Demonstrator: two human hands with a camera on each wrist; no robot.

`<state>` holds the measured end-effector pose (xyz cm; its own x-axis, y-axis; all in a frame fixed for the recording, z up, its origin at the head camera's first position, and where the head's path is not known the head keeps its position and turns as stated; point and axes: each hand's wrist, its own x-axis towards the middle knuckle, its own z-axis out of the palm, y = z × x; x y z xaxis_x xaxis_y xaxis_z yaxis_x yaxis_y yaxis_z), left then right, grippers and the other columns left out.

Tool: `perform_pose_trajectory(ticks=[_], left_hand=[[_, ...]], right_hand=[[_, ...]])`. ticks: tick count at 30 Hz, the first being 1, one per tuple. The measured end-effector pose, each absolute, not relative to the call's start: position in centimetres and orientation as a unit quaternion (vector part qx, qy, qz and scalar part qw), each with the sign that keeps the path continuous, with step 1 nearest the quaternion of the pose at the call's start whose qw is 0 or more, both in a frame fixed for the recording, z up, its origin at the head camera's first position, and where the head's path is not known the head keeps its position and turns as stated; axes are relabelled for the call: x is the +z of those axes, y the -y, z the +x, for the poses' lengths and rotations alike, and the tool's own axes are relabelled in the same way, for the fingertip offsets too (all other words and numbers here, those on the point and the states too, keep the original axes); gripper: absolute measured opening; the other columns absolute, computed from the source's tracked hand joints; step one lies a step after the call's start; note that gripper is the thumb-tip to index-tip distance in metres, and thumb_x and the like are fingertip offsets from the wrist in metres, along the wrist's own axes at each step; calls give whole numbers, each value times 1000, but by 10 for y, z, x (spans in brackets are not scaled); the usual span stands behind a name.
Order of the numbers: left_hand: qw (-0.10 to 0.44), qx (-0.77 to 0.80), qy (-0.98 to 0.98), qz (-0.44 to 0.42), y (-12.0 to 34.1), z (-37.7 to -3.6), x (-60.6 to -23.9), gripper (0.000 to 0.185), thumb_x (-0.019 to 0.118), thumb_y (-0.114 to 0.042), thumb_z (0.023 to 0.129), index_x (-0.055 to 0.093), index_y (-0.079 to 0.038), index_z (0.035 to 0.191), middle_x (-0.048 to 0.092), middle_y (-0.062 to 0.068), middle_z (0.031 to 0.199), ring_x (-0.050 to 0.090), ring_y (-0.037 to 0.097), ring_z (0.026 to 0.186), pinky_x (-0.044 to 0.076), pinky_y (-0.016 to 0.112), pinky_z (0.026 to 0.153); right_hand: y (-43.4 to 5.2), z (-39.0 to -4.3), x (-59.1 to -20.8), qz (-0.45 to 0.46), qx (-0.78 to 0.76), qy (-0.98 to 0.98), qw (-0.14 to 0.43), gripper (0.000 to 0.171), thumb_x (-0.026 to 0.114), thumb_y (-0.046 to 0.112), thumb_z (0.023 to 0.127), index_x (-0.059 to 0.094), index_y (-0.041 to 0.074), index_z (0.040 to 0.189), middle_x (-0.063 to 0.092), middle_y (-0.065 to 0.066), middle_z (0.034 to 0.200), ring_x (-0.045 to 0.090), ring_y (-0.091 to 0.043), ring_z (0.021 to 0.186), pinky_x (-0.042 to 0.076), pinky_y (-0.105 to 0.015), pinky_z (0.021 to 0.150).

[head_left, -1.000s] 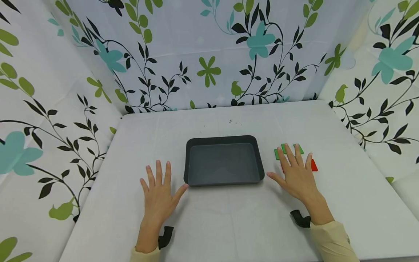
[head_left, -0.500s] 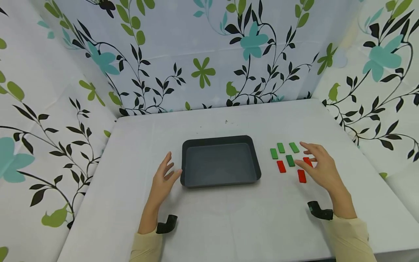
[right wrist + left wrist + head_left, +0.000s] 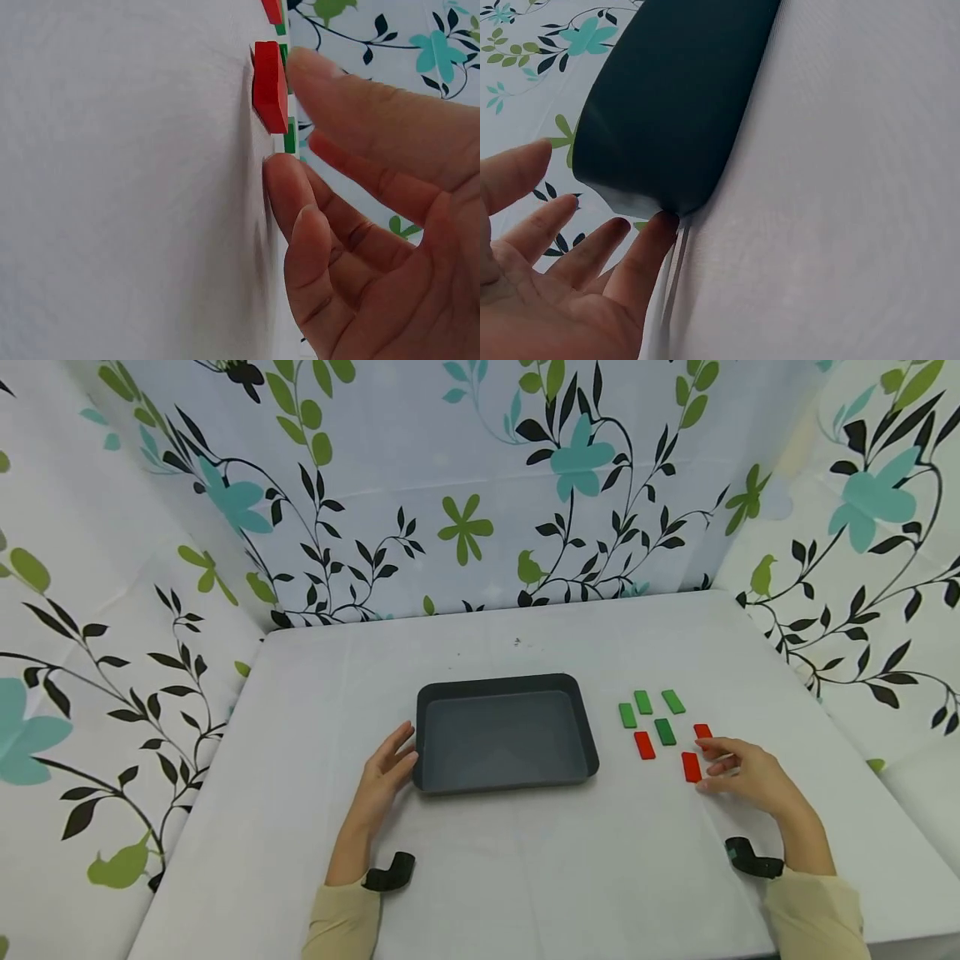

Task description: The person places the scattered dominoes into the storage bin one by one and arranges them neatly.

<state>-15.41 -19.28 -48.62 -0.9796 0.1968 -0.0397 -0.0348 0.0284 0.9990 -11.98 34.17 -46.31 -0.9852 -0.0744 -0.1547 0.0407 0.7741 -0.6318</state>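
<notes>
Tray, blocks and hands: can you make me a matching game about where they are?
1. dark tray
2. green blocks
3. nearest red block
4. left hand

a. at the right hand's fingertips
b. touching the tray's left edge
c. middle of the table
d. right of the tray, farther back

Pairs: 1-c, 2-d, 3-a, 4-b

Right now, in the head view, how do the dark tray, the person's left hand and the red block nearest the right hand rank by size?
1. dark tray, plainly the largest.
2. left hand, much smaller than the tray, which it touches.
3. red block, smallest, beside the right hand.
All lie at a similar depth, so the order is fair.
</notes>
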Motion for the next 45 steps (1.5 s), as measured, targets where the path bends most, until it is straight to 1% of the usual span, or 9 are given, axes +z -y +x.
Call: perform_pose_trajectory(ticks=[6, 9, 16, 24, 26, 28, 33, 38, 45], left_hand=[[91, 679, -727, 46, 191, -156, -489, 53, 51, -10, 101, 34, -7, 152, 31, 13, 159, 32, 33, 145, 36, 46, 111], [97, 668, -737, 34, 191, -157, -490, 50, 50, -6, 101, 37, -7, 150, 33, 16, 157, 32, 33, 145, 33, 52, 112], [102, 658, -746, 12, 192, -158, -490, 49, 50, -7, 101, 40, -10, 149, 35, 14, 156, 32, 32, 145, 33, 50, 112], [99, 655, -749, 9, 191, -158, -488, 50, 51, -5, 101, 41, -9, 149, 33, 15, 157, 31, 34, 145, 33, 51, 112], [99, 656, -748, 8, 191, -158, -488, 50, 51, -5, 101, 41, -9, 149, 32, 15, 158, 30, 34, 146, 33, 52, 113], [100, 658, -747, 7, 191, -158, -488, 49, 51, -6, 101, 41, -9, 149, 31, 14, 158, 30, 34, 146, 32, 51, 113], [100, 657, -747, 11, 192, -158, -488, 49, 51, -6, 101, 41, -10, 149, 32, 13, 158, 30, 34, 146, 33, 49, 113], [97, 657, -747, 15, 193, -157, -488, 50, 51, -5, 101, 41, -9, 149, 31, 14, 158, 30, 35, 146, 33, 50, 113], [93, 661, -744, 14, 192, -159, -490, 50, 52, -3, 100, 41, -7, 148, 33, 15, 157, 31, 35, 145, 33, 50, 113]], right_hand=[[-339, -117, -469, 5, -336, -938, 86, 65, 82, 21, 78, 55, -3, 132, 63, -15, 106, 57, -22, 94, 47, -19, 70], [-338, -117, -472, 8, -335, -938, 84, 62, 82, 19, 79, 57, -3, 131, 64, -13, 102, 56, -23, 94, 46, -20, 69], [-336, -120, -474, 11, -328, -942, 75, 54, 80, 15, 79, 60, -4, 126, 63, -11, 96, 55, -24, 91, 46, -21, 67], [-330, -124, -466, 25, -328, -942, 62, 55, 77, 18, 84, 56, -7, 128, 67, -23, 108, 63, -31, 95, 49, -18, 69], [-325, -126, -461, 25, -341, -938, 51, 54, 76, 15, 85, 55, -7, 129, 67, -24, 109, 65, -26, 93, 50, -15, 68], [-321, -129, -455, 22, -355, -934, 34, 52, 75, 13, 85, 54, -7, 129, 66, -25, 110, 65, -14, 88, 50, -11, 67], [-305, -136, -444, -4, -391, -920, -22, 51, 75, 8, 85, 55, -8, 129, 63, -25, 110, 55, 11, 78, 49, -6, 68], [-280, -147, -432, -22, -445, -894, -51, 51, 74, 10, 87, 54, -7, 131, 62, -25, 112, 55, 12, 81, 48, -5, 71], [-234, -164, -423, -44, -509, -858, -60, 49, 73, 10, 88, 56, -3, 132, 62, -22, 113, 59, 7, 84, 49, -7, 75]])
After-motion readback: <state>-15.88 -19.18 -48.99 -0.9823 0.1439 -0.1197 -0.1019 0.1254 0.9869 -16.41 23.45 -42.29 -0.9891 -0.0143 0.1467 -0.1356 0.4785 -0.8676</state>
